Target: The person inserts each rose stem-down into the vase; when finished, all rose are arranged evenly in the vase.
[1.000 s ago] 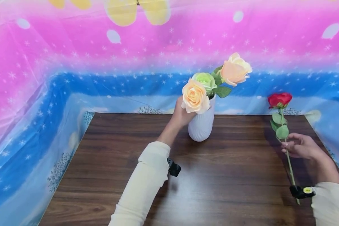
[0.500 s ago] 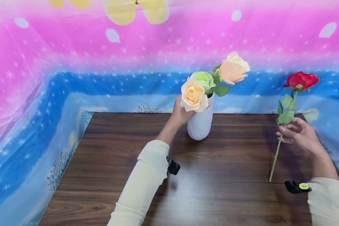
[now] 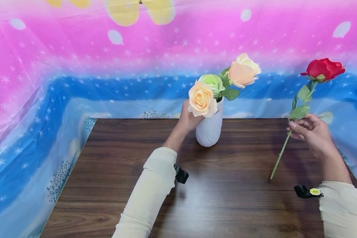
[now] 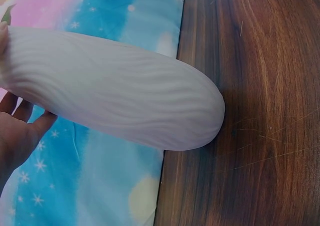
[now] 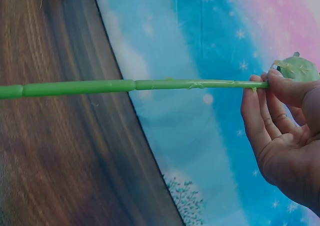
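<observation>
A white vase point(image 3: 209, 129) with a wavy ribbed surface stands near the back of the table. My left hand point(image 3: 188, 118) holds it near the rim from the left, its fingers partly hidden behind a peach rose point(image 3: 202, 99). A pale green rose point(image 3: 212, 84) and a second, pinkish-cream rose point(image 3: 244, 70) also rise from the vase. To the right, my right hand point(image 3: 313, 134) pinches the stem of a red rose point(image 3: 324, 69) between thumb and fingers, just under the lower leaf. Its bloom points up and right; the bare green stem point(image 5: 80, 87) slants down to the left.
The dark wood table point(image 3: 131, 158) ends at the back against a pink and blue cloth backdrop point(image 3: 154, 62) with snowflakes, which also lines both sides. A small black camera sits on each wrist, at the left sleeve point(image 3: 181, 174) and the right sleeve point(image 3: 306, 191).
My right hand has raised the red rose and tilted it, so the bloom went up and right while the stem's end swung left. My left hand stays on the vase.
</observation>
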Tool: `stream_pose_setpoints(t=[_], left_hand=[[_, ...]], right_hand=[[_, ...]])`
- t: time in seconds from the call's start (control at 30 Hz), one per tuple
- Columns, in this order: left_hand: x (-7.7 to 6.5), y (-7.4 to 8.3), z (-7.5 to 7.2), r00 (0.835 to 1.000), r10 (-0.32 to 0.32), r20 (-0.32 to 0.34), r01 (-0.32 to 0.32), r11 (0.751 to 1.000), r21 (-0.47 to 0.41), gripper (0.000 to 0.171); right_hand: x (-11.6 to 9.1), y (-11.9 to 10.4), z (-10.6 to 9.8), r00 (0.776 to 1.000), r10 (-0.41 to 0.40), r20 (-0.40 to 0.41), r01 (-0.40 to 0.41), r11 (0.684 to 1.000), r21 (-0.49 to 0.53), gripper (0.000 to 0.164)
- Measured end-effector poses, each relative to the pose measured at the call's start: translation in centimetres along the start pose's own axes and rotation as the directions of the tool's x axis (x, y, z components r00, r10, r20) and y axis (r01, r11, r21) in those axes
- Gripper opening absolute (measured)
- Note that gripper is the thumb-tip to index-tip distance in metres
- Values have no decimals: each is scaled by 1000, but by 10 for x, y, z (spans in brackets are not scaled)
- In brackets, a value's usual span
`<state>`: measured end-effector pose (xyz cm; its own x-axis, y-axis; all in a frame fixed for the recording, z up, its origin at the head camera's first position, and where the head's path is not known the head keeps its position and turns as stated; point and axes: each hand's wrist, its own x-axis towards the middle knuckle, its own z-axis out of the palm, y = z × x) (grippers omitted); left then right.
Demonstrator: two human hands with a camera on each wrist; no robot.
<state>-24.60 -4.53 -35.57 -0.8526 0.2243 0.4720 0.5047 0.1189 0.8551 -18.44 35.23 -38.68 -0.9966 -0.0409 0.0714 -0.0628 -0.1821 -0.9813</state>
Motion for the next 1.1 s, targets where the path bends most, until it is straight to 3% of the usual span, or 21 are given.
stream_pose_setpoints(t=[0.23, 0.43, 0.6, 0.87, 1.1], left_hand=[[0, 1, -1, 1000, -17, 9, 16, 999, 33, 36], [1, 1, -2, 1000, -25, 11, 25, 999, 43, 38], [1, 2, -2, 999, -38, 12, 37, 996, 78, 38], [3, 6, -2, 996, -88, 7, 88, 994, 62, 37], [1, 6, -1, 996, -85, 7, 84, 994, 69, 39]], right_hand=[[2, -8, 15, 999, -42, -26, 42, 999, -2, 14], [6, -15, 30, 982, -187, -20, 188, 970, 155, 24], [10, -25, 45, 961, -268, -72, 277, 941, 195, 29], [17, -39, 66, 935, -316, -163, 348, 908, 232, 25], [22, -49, 83, 915, -341, -214, 390, 884, 260, 25]])
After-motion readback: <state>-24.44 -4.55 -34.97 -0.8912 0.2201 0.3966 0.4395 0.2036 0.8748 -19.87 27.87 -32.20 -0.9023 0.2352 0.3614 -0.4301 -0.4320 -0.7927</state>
